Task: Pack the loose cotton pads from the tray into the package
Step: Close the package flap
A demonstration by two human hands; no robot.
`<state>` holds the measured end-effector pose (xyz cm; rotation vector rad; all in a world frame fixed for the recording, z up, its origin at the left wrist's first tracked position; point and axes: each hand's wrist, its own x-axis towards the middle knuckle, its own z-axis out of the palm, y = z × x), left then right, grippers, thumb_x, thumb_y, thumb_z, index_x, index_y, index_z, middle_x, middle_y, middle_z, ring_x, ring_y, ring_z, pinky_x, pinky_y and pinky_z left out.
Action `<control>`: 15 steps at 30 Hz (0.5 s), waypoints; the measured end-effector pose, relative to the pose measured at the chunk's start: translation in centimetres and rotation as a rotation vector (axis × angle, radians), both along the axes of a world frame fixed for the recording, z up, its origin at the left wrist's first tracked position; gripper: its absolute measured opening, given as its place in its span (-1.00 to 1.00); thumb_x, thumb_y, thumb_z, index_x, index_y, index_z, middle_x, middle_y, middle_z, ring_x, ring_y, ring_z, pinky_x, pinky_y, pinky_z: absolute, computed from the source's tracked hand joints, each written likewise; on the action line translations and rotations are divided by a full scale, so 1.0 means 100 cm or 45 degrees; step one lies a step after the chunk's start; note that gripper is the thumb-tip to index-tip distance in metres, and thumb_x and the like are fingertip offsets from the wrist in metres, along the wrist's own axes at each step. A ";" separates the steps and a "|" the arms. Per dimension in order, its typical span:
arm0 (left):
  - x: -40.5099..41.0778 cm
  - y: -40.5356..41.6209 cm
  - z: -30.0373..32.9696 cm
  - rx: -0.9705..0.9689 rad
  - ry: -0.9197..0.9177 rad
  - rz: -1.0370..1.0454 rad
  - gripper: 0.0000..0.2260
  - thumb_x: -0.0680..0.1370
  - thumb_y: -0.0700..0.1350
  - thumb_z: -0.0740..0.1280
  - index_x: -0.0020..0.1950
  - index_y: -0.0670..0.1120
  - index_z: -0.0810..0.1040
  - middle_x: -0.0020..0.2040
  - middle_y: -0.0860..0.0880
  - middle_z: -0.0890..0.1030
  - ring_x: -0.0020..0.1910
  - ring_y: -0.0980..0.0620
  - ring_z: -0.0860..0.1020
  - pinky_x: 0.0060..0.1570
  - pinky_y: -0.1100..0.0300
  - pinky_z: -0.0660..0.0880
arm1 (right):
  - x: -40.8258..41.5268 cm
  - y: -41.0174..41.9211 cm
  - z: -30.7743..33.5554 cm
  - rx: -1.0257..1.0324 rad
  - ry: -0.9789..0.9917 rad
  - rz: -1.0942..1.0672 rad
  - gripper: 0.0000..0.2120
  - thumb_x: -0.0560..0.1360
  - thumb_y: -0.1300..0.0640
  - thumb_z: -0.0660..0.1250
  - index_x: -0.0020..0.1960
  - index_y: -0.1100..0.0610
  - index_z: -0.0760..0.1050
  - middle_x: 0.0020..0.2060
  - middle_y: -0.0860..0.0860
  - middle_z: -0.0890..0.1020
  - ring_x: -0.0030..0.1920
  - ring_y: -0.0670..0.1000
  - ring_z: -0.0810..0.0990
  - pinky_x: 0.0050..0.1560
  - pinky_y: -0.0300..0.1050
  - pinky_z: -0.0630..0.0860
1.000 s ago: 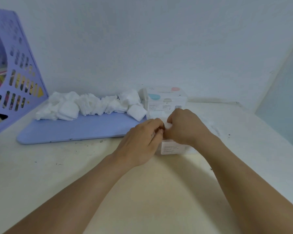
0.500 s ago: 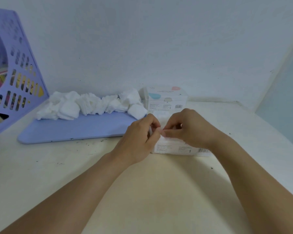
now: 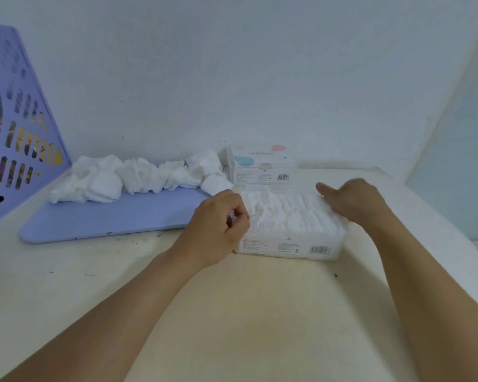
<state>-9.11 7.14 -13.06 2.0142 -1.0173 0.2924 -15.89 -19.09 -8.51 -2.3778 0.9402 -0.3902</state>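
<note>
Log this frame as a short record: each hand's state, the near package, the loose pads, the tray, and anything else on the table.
left hand: fingers curled at the near package's left end, pinching what looks like its wrapper edge
right hand: on the package's right end, finger extended, blurred
near package: on the table, top open, rows of white pads showing
loose cotton pads: heaped along the tray's far edge
tray: lilac, flat, left of the package
second package: behind the near one, looks closed
file holder: lilac, far left

Cream table (image 3: 232, 312)
On it: blue tray (image 3: 116, 216), two pad packages (image 3: 287, 244) (image 3: 262, 165), purple file rack (image 3: 20, 139).
</note>
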 end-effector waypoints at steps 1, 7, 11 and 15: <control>0.001 0.000 -0.001 0.009 -0.015 0.018 -0.84 0.56 -0.16 0.33 -0.22 -0.07 0.49 -0.21 0.07 0.50 -0.32 0.06 0.48 -0.32 0.17 0.44 | 0.002 -0.001 -0.002 0.219 0.030 0.016 -0.49 0.53 -0.22 0.31 -0.14 0.26 0.61 -0.29 0.12 0.67 -0.26 0.14 0.64 -0.23 -0.07 0.48; 0.000 -0.002 -0.007 -0.101 0.109 0.039 -0.88 0.62 -0.05 0.34 0.01 -0.05 0.45 0.06 0.03 0.49 -0.20 0.09 0.58 -0.30 0.15 0.52 | 0.008 0.014 -0.007 0.812 -0.209 0.105 -0.69 0.57 -0.04 0.38 0.07 0.23 0.59 -0.22 0.05 0.65 -0.27 0.02 0.61 -0.30 -0.19 0.44; 0.002 -0.002 -0.006 -0.249 0.534 0.115 -0.55 0.62 0.09 0.29 0.47 0.08 0.26 0.32 0.04 0.50 0.07 0.11 0.61 -0.05 0.27 0.53 | 0.012 0.015 -0.009 0.714 -0.355 0.123 -0.64 0.60 -0.14 0.32 -0.02 0.19 0.51 -0.21 0.05 0.57 -0.30 0.02 0.53 -0.34 -0.20 0.45; -0.003 -0.007 -0.004 -0.234 0.728 -0.013 -0.48 0.69 0.06 0.14 0.64 0.08 0.08 0.49 0.14 0.35 0.44 0.16 0.35 0.33 0.30 0.30 | 0.014 0.019 -0.018 0.360 -0.474 0.254 -0.54 0.56 -0.24 0.30 0.04 0.19 0.41 -0.08 0.06 0.57 -0.09 0.11 0.60 -0.14 -0.03 0.47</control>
